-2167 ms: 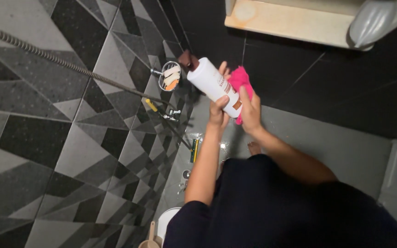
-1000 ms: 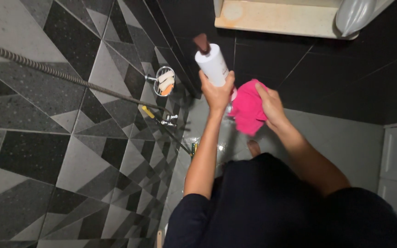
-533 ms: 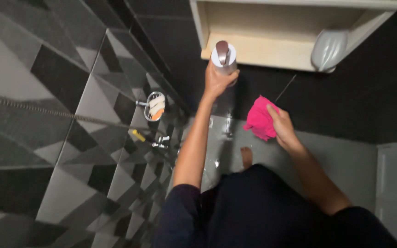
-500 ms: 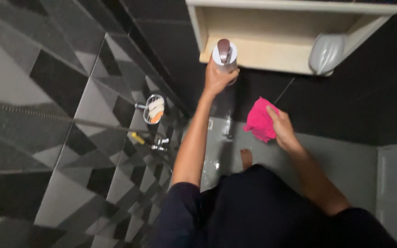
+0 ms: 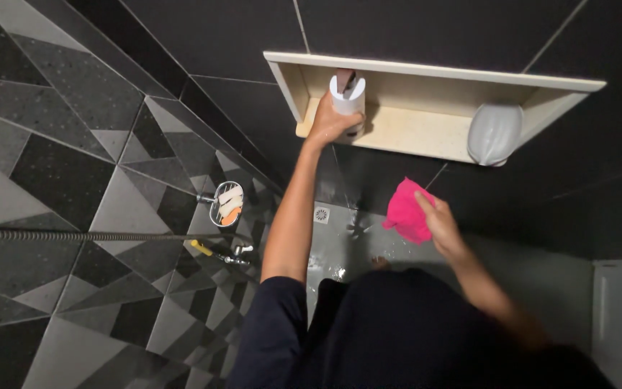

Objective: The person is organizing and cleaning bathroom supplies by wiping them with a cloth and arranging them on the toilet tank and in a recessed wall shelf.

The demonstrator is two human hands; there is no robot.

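My left hand (image 5: 329, 124) is raised and wrapped around a white bottle (image 5: 347, 97) with a brown pump cap, which stands upright at the left end of a beige wall niche (image 5: 426, 137). Lower and to the right, my right hand (image 5: 437, 220) grips a bunched pink cloth (image 5: 406, 210) in front of the dark wall tiles. The cloth hangs clear of the niche and of the bottle.
A grey oval object (image 5: 494, 133) rests at the niche's right end. On the patterned tile wall to the left are a wire soap dish (image 5: 226, 204) holding soap, a tap (image 5: 230, 253) and a metal shower hose (image 5: 73, 235). A floor drain (image 5: 321, 215) lies on the wet grey floor.
My left hand lifted the bottle from chest height up into the niche and set it upright there. My right hand with the pink cloth came off the bottle and dropped to the right.
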